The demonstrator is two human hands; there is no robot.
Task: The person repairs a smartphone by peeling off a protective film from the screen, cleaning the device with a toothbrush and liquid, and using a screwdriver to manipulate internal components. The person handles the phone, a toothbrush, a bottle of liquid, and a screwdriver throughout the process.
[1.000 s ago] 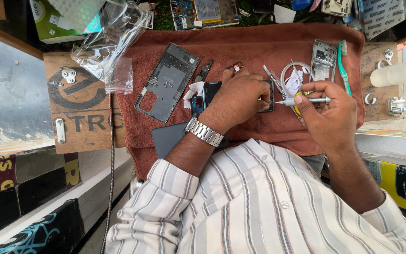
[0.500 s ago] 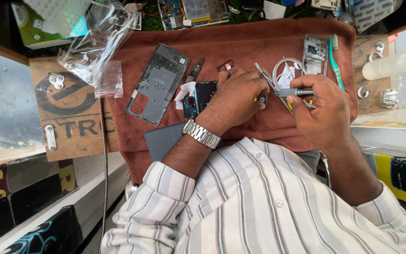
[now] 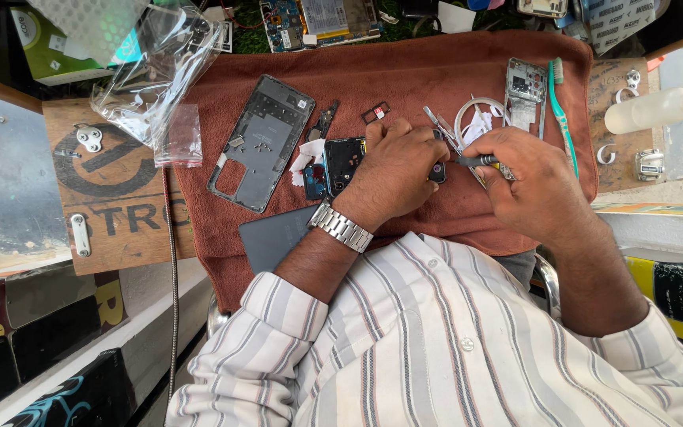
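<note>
A left hand [image 3: 393, 162] presses down on a dismantled phone [image 3: 340, 164] on a rust-brown towel [image 3: 405, 71], while the right hand [image 3: 527, 178] grips a slim screwdriver [image 3: 477, 160] (a grey back cover [image 3: 261, 142] and green toothbrush [image 3: 561, 111] lie nearby).

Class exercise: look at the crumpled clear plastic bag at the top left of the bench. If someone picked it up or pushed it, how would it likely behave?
The clear plastic bag looks thin and creased, so it would probably flop and change shape rather than stay stiff. It seems very light for its size, so a push would likely crumple it or slide it along. Its glossy film may be slippery, and small parts lying on it could spill.
</note>
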